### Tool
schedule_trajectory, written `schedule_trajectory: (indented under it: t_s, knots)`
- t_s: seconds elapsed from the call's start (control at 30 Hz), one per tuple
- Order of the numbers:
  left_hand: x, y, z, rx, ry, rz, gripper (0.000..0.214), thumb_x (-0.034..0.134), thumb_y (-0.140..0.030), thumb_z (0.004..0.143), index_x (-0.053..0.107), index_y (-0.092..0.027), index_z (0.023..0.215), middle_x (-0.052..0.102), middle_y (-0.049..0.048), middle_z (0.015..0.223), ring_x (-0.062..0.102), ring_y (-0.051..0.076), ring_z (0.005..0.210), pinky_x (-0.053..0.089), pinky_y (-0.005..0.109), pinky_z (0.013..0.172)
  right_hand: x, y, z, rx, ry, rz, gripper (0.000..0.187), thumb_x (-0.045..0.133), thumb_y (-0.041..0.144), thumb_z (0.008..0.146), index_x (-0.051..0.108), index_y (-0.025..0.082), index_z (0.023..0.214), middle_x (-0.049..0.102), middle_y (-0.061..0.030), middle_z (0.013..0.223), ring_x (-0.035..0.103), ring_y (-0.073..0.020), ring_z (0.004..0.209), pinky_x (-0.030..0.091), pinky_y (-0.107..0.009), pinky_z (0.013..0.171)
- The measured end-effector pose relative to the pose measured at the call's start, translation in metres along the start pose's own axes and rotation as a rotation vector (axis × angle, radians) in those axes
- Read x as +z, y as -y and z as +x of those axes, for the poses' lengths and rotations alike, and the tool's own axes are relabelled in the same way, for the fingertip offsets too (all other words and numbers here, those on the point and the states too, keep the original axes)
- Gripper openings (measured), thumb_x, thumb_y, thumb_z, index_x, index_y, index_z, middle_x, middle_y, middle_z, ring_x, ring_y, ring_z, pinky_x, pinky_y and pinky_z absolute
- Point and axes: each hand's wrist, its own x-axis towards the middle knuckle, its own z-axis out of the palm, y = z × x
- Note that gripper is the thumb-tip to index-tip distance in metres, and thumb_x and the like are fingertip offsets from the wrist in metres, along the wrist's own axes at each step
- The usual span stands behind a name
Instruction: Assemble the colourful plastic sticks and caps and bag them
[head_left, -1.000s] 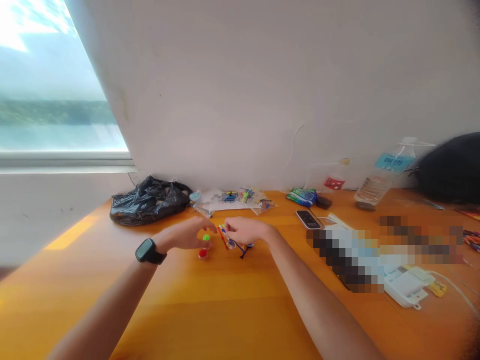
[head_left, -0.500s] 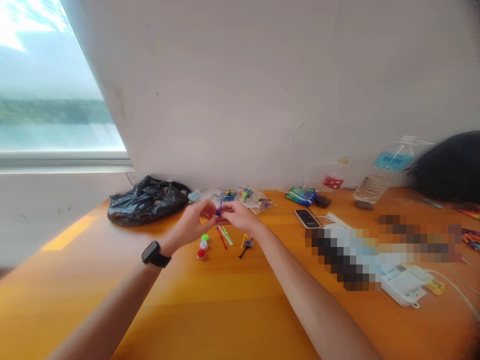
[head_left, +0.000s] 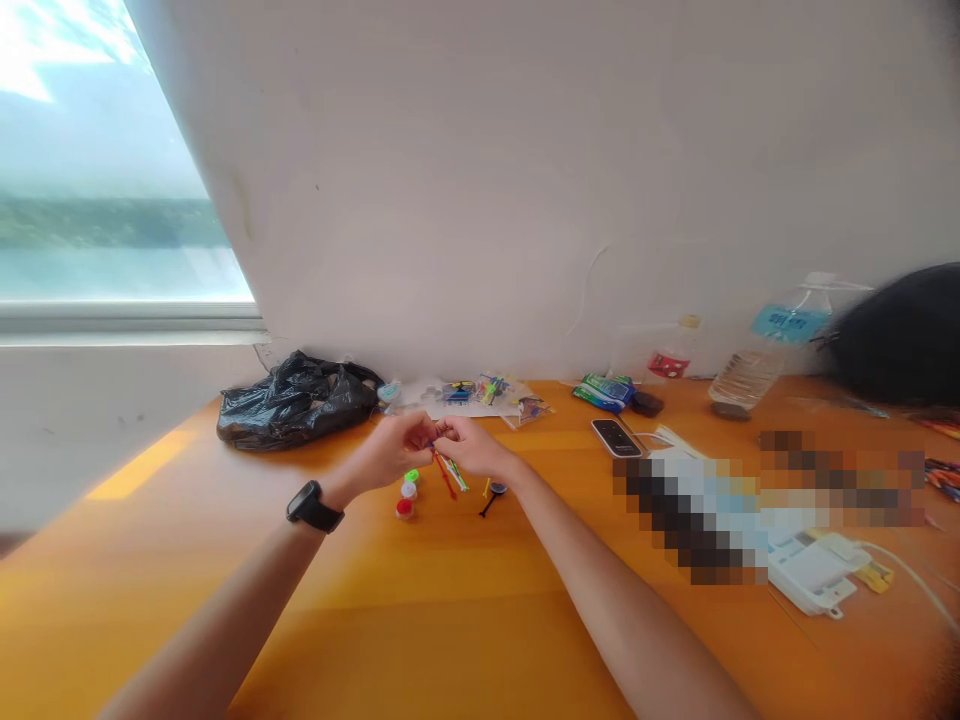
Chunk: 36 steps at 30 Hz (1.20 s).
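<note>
Above the orange table [head_left: 450,620], my left hand [head_left: 401,449] and my right hand [head_left: 466,446] meet fingertip to fingertip, both pinched on a small thin piece I cannot make out. A black watch [head_left: 313,506] sits on my left wrist. Below the hands lie a red stick [head_left: 445,474] and green stick [head_left: 457,474], a black stick with a round end [head_left: 493,495], and three small caps: green [head_left: 411,476], white [head_left: 408,490], red [head_left: 404,508].
A crumpled black plastic bag [head_left: 296,397] lies at the back left. Clear packets of coloured parts [head_left: 480,393] sit against the wall. To the right are a phone [head_left: 613,437], a green packet [head_left: 604,391], a water bottle [head_left: 765,355], a white device [head_left: 814,570] and a dark bag [head_left: 904,335].
My hands rose from the table and came together a second ago. Since half a second ago they have dropped slightly, and the blue stick seen between them no longer shows.
</note>
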Motion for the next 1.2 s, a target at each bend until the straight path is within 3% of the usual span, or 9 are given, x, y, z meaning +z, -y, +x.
schedule_trajectory:
  t_s: [0.1,0.23,0.43,0.6,0.7,0.77,0.93,1.03,1.2]
  knots:
    - [-0.003,0.005,-0.001,-0.041,0.084,0.033,0.009,0.064,-0.019,0.081,0.07,-0.016,0.088,0.07,0.0012,0.078,0.065,0.015,0.072,0.052,0.025,0.068,-0.003,-0.006,0.0,0.009,-0.02,-0.169,0.017,0.053,0.016,0.092,0.069,0.017,0.098,0.069,0.0002,0.081,0.059,-0.0128,0.071,0.041,-0.02,0.061]
    - [-0.003,0.012,-0.004,-0.035,0.173,0.069,0.007,0.07,-0.022,0.078,0.071,-0.016,0.082,0.075,0.0051,0.083,0.071,0.018,0.077,0.056,0.027,0.074,-0.002,-0.015,-0.004,0.123,-0.019,-0.328,0.009,0.061,0.018,0.088,0.069,0.015,0.087,0.063,0.0009,0.069,0.05,-0.012,0.06,0.032,-0.023,0.056]
    - [0.0,0.017,-0.005,0.039,0.333,0.156,0.02,0.067,-0.018,0.08,0.081,-0.021,0.094,0.079,0.0024,0.085,0.07,0.017,0.079,0.053,0.025,0.078,-0.008,-0.01,-0.01,0.196,0.097,-0.447,0.014,0.067,0.027,0.088,0.074,0.018,0.095,0.072,-0.005,0.081,0.06,-0.0152,0.069,0.037,-0.023,0.06]
    - [-0.004,0.028,-0.005,0.012,0.33,0.169,0.017,0.072,-0.023,0.078,0.083,-0.02,0.091,0.078,0.0026,0.082,0.069,0.017,0.075,0.052,0.023,0.073,-0.047,-0.005,-0.018,0.225,0.319,-0.518,0.022,0.079,0.017,0.069,0.079,0.022,0.091,0.077,-0.0031,0.091,0.067,-0.0176,0.076,0.041,-0.024,0.062]
    - [-0.006,0.034,-0.005,-0.013,0.322,0.201,0.016,0.075,-0.024,0.075,0.082,-0.021,0.089,0.079,0.0026,0.086,0.07,0.018,0.078,0.052,0.024,0.074,-0.065,-0.007,-0.021,0.207,0.486,-0.551,0.037,0.087,0.02,0.06,0.081,0.027,0.096,0.078,-0.0002,0.102,0.07,-0.0185,0.083,0.043,-0.023,0.063]
    - [-0.007,0.035,-0.005,-0.035,0.345,0.202,0.018,0.074,-0.021,0.074,0.082,-0.021,0.09,0.079,0.002,0.087,0.07,0.018,0.078,0.052,0.024,0.073,-0.07,-0.01,-0.022,0.213,0.53,-0.6,0.043,0.09,0.024,0.057,0.081,0.028,0.099,0.078,-0.0005,0.109,0.071,-0.0196,0.086,0.044,-0.023,0.064]
    - [-0.01,0.026,-0.007,-0.012,0.379,0.176,0.021,0.069,-0.018,0.076,0.081,-0.022,0.093,0.078,0.0012,0.088,0.071,0.017,0.077,0.053,0.022,0.071,-0.069,-0.015,-0.022,0.333,0.489,-0.649,0.035,0.094,0.032,0.055,0.081,0.024,0.086,0.078,-0.003,0.088,0.069,-0.0208,0.074,0.043,-0.027,0.061]
    - [-0.012,0.022,-0.007,0.028,0.311,0.218,0.02,0.071,-0.024,0.082,0.081,-0.022,0.099,0.079,0.0031,0.097,0.072,0.018,0.087,0.054,0.024,0.077,-0.071,-0.016,-0.022,0.343,0.448,-0.609,0.024,0.091,0.029,0.059,0.078,0.022,0.079,0.076,-0.0025,0.078,0.067,-0.0194,0.067,0.042,-0.027,0.059]
    - [-0.012,0.016,-0.005,0.055,0.159,0.258,0.019,0.068,-0.032,0.091,0.078,-0.021,0.102,0.079,0.005,0.102,0.071,0.019,0.092,0.054,0.026,0.078,-0.081,-0.015,-0.025,0.271,0.359,-0.573,0.017,0.084,0.028,0.066,0.076,0.022,0.08,0.074,-0.0013,0.079,0.064,-0.0168,0.068,0.037,-0.025,0.056]
